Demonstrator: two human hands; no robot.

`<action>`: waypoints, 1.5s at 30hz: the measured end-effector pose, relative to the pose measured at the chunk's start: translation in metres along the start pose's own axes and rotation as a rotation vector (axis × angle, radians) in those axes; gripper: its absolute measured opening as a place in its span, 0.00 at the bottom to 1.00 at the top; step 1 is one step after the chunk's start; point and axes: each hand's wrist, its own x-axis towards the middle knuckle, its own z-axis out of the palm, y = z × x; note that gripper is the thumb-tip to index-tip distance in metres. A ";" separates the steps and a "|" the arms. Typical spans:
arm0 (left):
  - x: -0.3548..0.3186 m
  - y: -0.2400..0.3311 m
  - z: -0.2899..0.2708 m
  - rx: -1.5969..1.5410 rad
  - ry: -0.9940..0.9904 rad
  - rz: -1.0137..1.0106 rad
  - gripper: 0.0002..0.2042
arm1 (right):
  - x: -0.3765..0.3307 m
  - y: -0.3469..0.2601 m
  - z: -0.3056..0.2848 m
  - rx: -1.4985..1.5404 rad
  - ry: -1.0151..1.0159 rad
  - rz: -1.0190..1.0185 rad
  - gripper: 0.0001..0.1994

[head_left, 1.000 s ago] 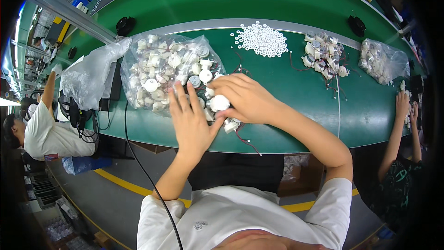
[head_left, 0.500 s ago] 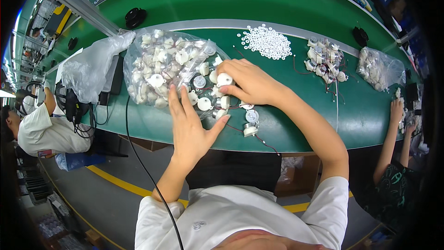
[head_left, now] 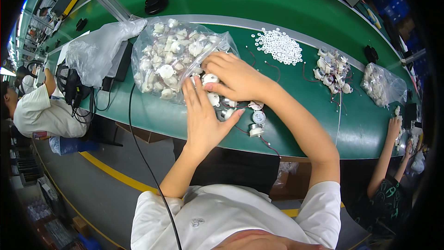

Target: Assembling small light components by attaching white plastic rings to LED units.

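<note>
A clear plastic bag (head_left: 152,71) full of small white motors with thin wires lies on the green table, its mouth toward my hands. My right hand (head_left: 238,78) reaches over the mouth, its fingers and thumb curled round a white motor (head_left: 211,78); the fingertips are partly hidden by the bag's edge. Against the lower edge of the mouth rests my left hand (head_left: 202,120), fingers stretched and thumb apart, holding nothing. Loose motors lie under and between both hands. Nearest my right wrist are a silver-faced motor (head_left: 258,117) and another motor (head_left: 255,131) with trailing wires.
White rings (head_left: 280,46) lie piled at the back. To their right are a heap of wired motors (head_left: 332,71) and a second bag (head_left: 381,85). An empty-looking bag (head_left: 95,60) and a black cable (head_left: 134,127) are on the left. Co-workers sit at both sides.
My right hand has moved left, deeper into the bag's mouth, with a motor in its fingers. My left hand stays spread at the bag's edge. The whole view has shifted slightly.
</note>
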 end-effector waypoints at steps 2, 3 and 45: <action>0.006 -0.005 0.003 0.021 0.019 0.046 0.58 | -0.008 0.001 -0.010 0.041 -0.039 0.023 0.18; 0.008 -0.008 0.002 -0.070 0.015 0.028 0.59 | -0.012 -0.001 -0.013 0.042 -0.070 0.045 0.18; 0.016 0.032 0.025 -0.489 -0.231 0.222 0.60 | -0.095 -0.002 -0.058 0.437 0.290 0.348 0.26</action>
